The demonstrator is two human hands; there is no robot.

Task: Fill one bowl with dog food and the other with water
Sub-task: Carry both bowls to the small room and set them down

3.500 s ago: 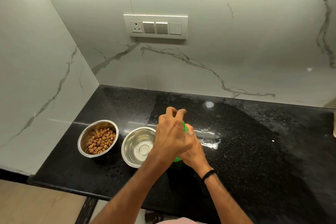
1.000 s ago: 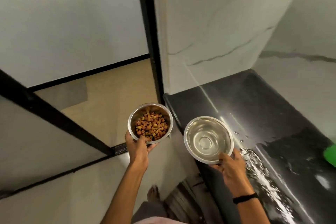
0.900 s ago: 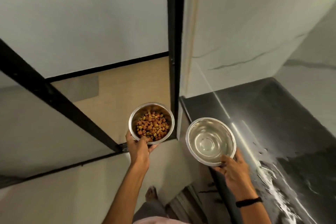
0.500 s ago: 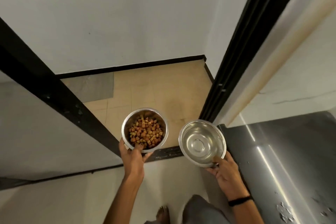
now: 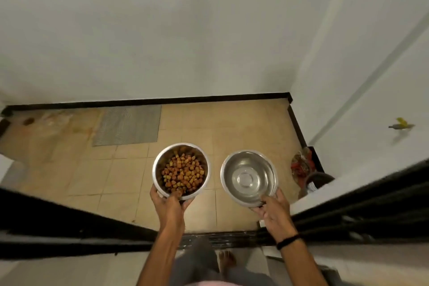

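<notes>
A steel bowl of brown dog food (image 5: pixel 181 170) is held out in front of me over a tiled floor; my left hand (image 5: pixel 170 203) grips its near rim, thumb inside. To its right a second steel bowl (image 5: pixel 248 177) with clear liquid in it is held by my right hand (image 5: pixel 272 210), which pinches its near rim. Both bowls are level and apart from each other.
Beige tiled floor (image 5: pixel 199 127) of a small walled area lies ahead, past a black sliding-door track (image 5: pixel 216 238). A grey mat (image 5: pixel 127 124) lies at the far left. A dark pot and a red item (image 5: pixel 301 166) sit in the right corner. My bare foot (image 5: pixel 226 259) shows below.
I have turned left away from the black counter, carrying both bowls; the counter has left the view and the tiled floor beyond the door track now lies straight ahead.
</notes>
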